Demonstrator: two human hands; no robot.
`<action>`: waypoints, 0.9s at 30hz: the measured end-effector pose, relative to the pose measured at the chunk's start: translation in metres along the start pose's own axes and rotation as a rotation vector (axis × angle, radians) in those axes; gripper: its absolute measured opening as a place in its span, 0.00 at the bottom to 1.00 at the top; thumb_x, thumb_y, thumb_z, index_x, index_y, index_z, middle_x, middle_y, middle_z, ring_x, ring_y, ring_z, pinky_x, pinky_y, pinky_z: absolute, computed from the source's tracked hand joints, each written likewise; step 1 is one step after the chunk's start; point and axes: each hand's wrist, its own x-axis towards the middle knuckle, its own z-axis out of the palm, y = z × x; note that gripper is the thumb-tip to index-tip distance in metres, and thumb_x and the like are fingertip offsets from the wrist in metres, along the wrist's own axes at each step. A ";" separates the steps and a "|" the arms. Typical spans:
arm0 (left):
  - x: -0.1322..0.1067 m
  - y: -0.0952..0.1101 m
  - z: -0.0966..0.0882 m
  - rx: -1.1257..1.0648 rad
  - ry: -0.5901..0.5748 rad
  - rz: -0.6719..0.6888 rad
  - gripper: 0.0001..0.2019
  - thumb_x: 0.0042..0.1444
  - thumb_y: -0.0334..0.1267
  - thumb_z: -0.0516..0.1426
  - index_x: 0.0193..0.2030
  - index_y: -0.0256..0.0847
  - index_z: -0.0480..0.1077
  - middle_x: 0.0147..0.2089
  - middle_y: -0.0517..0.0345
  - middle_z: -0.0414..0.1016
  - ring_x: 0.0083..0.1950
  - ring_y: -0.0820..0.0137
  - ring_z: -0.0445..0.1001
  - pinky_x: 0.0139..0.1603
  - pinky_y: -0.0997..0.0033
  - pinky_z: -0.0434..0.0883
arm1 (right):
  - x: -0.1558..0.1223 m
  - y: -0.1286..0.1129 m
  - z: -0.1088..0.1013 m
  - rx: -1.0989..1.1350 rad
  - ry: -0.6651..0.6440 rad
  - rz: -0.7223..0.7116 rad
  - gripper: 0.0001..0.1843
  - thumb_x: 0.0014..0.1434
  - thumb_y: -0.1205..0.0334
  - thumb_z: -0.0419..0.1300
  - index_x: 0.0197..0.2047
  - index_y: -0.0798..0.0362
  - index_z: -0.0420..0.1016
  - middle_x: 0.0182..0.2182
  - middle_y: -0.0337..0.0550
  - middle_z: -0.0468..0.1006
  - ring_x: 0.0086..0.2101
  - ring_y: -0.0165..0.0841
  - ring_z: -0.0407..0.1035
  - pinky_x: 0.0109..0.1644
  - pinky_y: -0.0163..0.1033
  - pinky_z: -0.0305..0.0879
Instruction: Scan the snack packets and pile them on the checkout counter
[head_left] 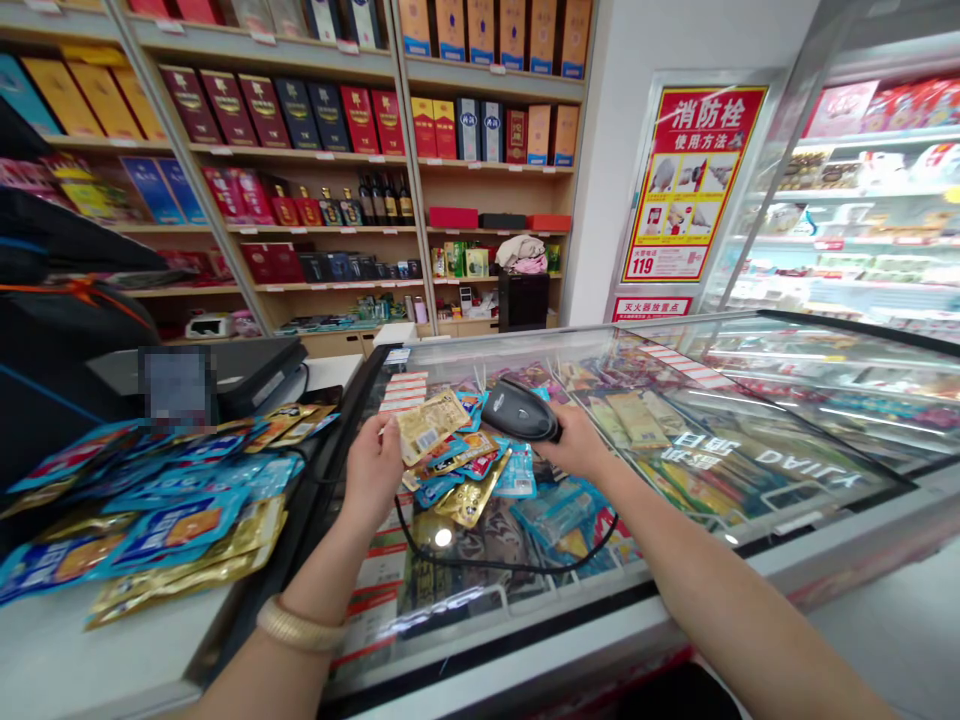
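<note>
Between the thumb and fingers of my left hand [375, 460] is a gold snack packet [431, 427], its back with a pale printed label facing up. My right hand [576, 440] is wrapped round the handle of a black barcode scanner [519, 410]. The scanner's head points left, toward the packet, a short way apart from it. Under both lies a loose pile of blue and gold snack packets [469, 490] on the glass freezer lid [570, 610]. A black cable [495, 566] loops across the glass below the pile.
More blue and gold packets [180, 520] are heaped on the white counter [142, 640] at the left, beside a dark register device [259, 375]. Frozen goods show through the freezer glass. Shelves of boxed bottles [367, 120] stand behind, and a lit display fridge [877, 220] at the right.
</note>
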 end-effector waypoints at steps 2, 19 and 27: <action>-0.001 0.004 0.002 -0.229 -0.010 -0.185 0.05 0.58 0.39 0.52 0.34 0.41 0.65 0.28 0.60 0.72 0.29 0.69 0.73 0.33 0.66 0.75 | -0.001 0.000 0.001 0.012 -0.026 -0.008 0.10 0.51 0.61 0.61 0.37 0.53 0.76 0.31 0.45 0.80 0.32 0.37 0.73 0.38 0.37 0.67; -0.002 0.001 0.008 -0.400 0.093 -0.169 0.05 0.58 0.36 0.52 0.40 0.44 0.57 0.32 0.61 0.72 0.33 0.69 0.77 0.40 0.54 0.80 | -0.001 -0.016 0.004 0.016 -0.215 -0.045 0.11 0.48 0.63 0.62 0.37 0.52 0.76 0.28 0.40 0.78 0.29 0.33 0.72 0.35 0.33 0.62; -0.001 0.002 0.009 -0.391 0.103 -0.186 0.05 0.58 0.36 0.51 0.41 0.44 0.57 0.35 0.58 0.74 0.35 0.67 0.78 0.41 0.52 0.79 | -0.001 -0.017 0.003 0.025 -0.222 -0.046 0.12 0.49 0.63 0.61 0.39 0.53 0.76 0.30 0.41 0.79 0.30 0.34 0.72 0.36 0.33 0.63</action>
